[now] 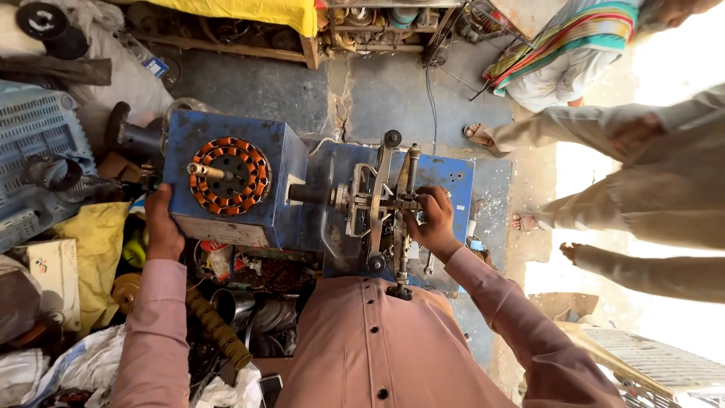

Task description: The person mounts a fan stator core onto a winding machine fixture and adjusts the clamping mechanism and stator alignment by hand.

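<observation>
Nearest the lens: pink shirt front with a row of buttons [372, 332], both sleeves reaching forward over a blue winding machine [249, 219] set low among clutter. Left hand [161, 224] clamped on the near left corner of the blue box, fingers wrapped over the edge, steadying it. Right hand [432, 222] closed around the metal crank mechanism [385, 202] on the right half of the machine, knuckles up, grip tight on a bar or handle. Stator with orange copper coils [229, 175] mounted on the face of the blue box, spindle [205, 171] poking from its centre, well apart from the right hand and just above the left.

Judged from this: best done with the left hand pressing the box down firmly so nothing rocks, and the right turning smoothly, evenly, without jerks; worth keeping sleeve cuffs and fingers clear of the linkage arms and the threaded rod [412, 171].

Hard to make out: exactly what the right hand grips, hidden under the fingers; any wire running to the coils, too fine to see; left fingertips, tucked behind the box edge. Lower part of the machine cut off by the body. People at right [642, 189] seen only as legs, sandalled feet and a striped cloth [574, 41], washed out by glare.
</observation>
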